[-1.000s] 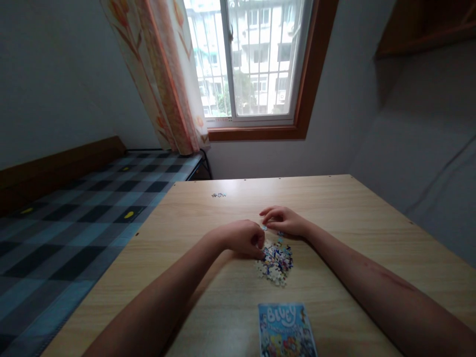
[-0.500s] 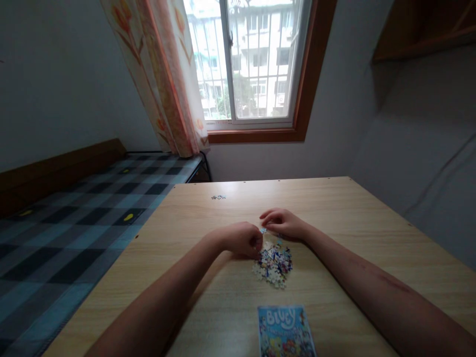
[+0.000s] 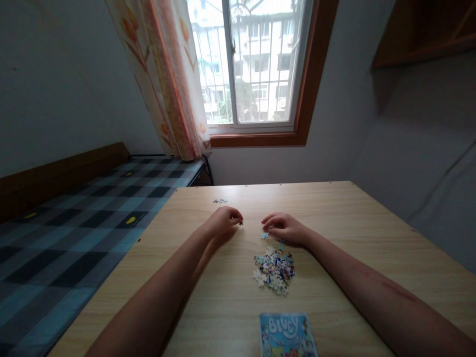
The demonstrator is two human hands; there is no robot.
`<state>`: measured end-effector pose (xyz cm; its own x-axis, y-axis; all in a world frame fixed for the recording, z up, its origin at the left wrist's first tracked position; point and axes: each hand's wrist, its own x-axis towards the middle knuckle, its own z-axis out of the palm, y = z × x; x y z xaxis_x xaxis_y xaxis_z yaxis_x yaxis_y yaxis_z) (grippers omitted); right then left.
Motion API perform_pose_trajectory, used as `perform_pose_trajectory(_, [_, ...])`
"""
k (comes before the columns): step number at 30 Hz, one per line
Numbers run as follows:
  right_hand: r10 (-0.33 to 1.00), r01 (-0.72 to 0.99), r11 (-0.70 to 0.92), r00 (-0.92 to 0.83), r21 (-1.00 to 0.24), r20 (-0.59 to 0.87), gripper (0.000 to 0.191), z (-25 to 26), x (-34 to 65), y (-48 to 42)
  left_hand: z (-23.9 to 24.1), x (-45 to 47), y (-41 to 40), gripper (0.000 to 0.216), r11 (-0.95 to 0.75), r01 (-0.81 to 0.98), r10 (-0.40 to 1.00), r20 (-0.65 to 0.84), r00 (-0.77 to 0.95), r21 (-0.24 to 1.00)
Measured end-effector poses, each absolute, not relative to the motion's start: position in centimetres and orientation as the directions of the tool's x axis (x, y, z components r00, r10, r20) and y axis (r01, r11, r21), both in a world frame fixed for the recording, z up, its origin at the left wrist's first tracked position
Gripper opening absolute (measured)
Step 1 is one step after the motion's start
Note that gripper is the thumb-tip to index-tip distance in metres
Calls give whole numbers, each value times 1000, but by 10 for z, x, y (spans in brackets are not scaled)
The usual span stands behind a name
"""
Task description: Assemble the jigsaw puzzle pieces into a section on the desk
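The puzzle pile lies on the tabletop between a blue box toward the near edge, contents hidden, and a cluster near the far-left corner, the left hand pinching one piece, the right hand half-curled, its hold unclear.

The tabletop, lower centre, looked like smooth wood with a soft sheen; the puzzle pieces on it looked like card. The bed cover, left, was cloth; the curtain, upper left, thin fabric.
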<state>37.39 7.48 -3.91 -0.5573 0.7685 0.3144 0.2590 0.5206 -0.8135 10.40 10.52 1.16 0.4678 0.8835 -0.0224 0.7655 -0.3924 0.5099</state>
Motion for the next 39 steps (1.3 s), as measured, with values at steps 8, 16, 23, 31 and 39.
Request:
perform_pose_trajectory(8, [717,282,613,-591,-738,370,17,-34,371,71,-7,96,102,25,-386,865,911,279,303,319])
perform_pose_trajectory(16, [698,348,669,-596,-657,396,20,-37,370,69,-7,108,89,23,-447,890,875,256,412,96])
perform_pose_trajectory(23, [706,423,688,-579,-589,409,28,-38,367,67,-11,105,93,26,-506,859,838,284,467,82])
perform_pose_trajectory(31, [757,495,653,-427,-573,494,31,-44,366,74,-16,98,98,25,-443,883,863,341,373,155])
perform_pose_trajectory(39, [744,474,668,-445,-574,499,31,-50,366,79,-10,98,93,23,-337,933,905,317,284,128])
